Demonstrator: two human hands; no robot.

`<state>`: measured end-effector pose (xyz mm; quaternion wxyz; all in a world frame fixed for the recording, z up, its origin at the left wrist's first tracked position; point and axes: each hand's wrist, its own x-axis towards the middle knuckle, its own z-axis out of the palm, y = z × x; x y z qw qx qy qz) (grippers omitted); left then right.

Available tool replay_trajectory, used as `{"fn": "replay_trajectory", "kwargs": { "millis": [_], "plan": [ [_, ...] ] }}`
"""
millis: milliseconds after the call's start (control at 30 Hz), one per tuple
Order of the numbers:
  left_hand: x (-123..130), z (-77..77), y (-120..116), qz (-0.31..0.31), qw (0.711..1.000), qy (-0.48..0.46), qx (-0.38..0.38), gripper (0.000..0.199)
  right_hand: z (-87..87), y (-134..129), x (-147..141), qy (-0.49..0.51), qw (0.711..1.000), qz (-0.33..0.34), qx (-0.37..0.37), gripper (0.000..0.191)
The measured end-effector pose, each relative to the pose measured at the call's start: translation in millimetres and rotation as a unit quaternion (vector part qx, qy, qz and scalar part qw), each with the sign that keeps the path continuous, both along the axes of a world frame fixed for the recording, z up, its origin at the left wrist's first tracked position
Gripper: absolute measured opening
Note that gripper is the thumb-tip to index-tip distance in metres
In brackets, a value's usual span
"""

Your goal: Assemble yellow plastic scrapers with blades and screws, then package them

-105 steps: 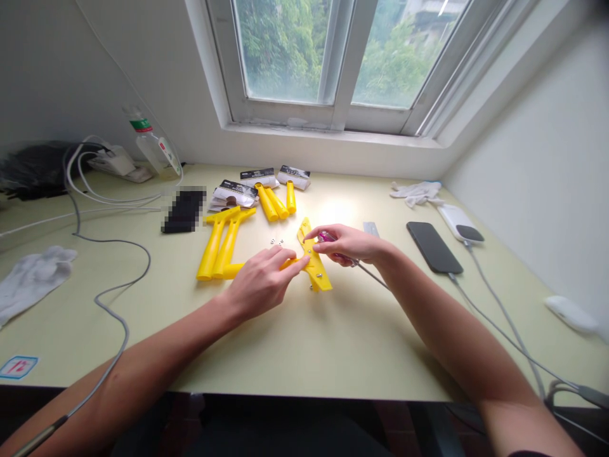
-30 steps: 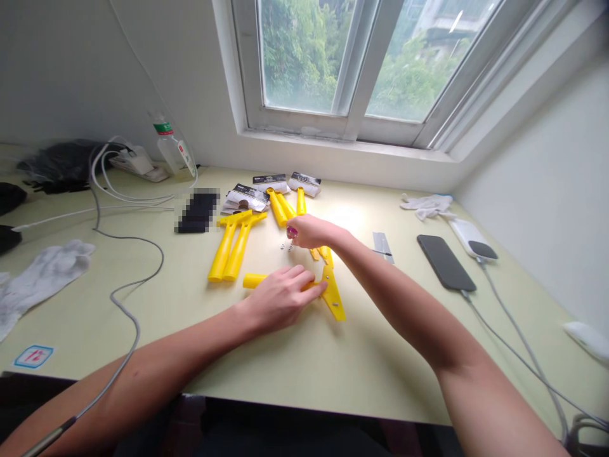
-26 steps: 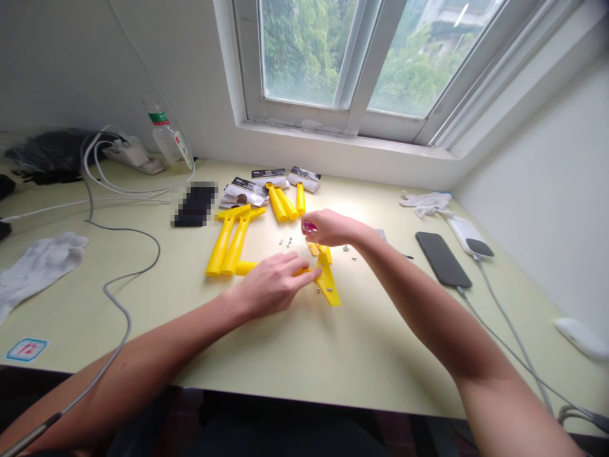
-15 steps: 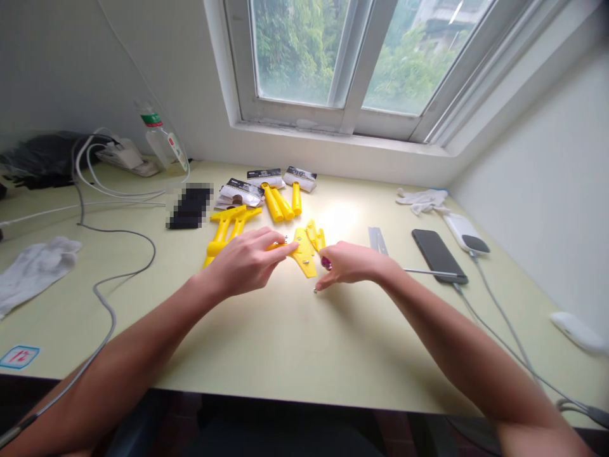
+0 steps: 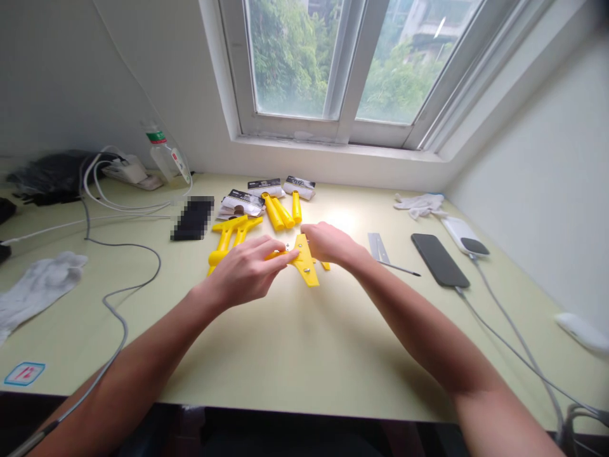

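Note:
My left hand [image 5: 250, 270] is shut on the yellow plastic handle [image 5: 275, 256] of a scraper. The handle's flat yellow head [image 5: 305, 268] has small metal screws in it and lies between my hands. My right hand [image 5: 329, 244] presses on the far end of that head, fingers curled. A thin steel screwdriver shaft [image 5: 400, 270] sticks out behind my right wrist, and its magenta handle is hidden inside that hand. Two more yellow handles [image 5: 223, 236] lie just beyond my left hand, and further yellow parts [image 5: 275, 213] lie towards the wall.
Printed packaging cards [image 5: 238, 203] lie along the back of the pale green desk. To the right are a steel strip [image 5: 378, 247], a black phone [image 5: 440, 260] and a white glove [image 5: 419, 205]. A pixelated dark object [image 5: 193, 218], cables and another glove [image 5: 40, 295] are on the left.
My hands have come closer together on the yellow part, with my right hand moving up onto its far end. The magenta handle is now hidden in that hand.

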<state>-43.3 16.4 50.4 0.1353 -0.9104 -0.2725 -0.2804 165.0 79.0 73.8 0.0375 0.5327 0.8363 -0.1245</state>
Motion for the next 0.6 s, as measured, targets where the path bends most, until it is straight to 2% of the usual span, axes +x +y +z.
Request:
{"fn": "replay_trajectory", "kwargs": {
  "millis": [100, 200, 300, 367, 600],
  "plan": [
    [2.1, -2.8, 0.1, 0.013, 1.0, -0.007, 0.005, 0.029, 13.0, -5.1, 24.0, 0.014, 0.999, -0.034, 0.015, 0.015],
    [5.8, -7.5, 0.1, 0.035, 0.999, -0.012, 0.001, 0.029, 22.9, -16.5, 45.0, 0.097, 0.993, -0.07, -0.012, 0.019],
    [9.9, -13.5, -0.3, 0.05, 0.999, -0.012, 0.0, 0.029, 26.1, -31.3, 51.7, 0.196, 0.979, -0.035, -0.05, 0.02],
    [11.9, -17.1, -0.8, 0.058, 0.998, -0.008, -0.003, 0.03, 25.6, -39.8, 49.4, 0.226, 0.972, -0.002, -0.056, 0.02],
    [13.9, -23.8, -3.0, 0.056, 0.998, 0.007, -0.034, 0.033, 17.5, -49.3, 35.9, 0.187, 0.981, 0.043, -0.038, 0.014]
  ]
}}
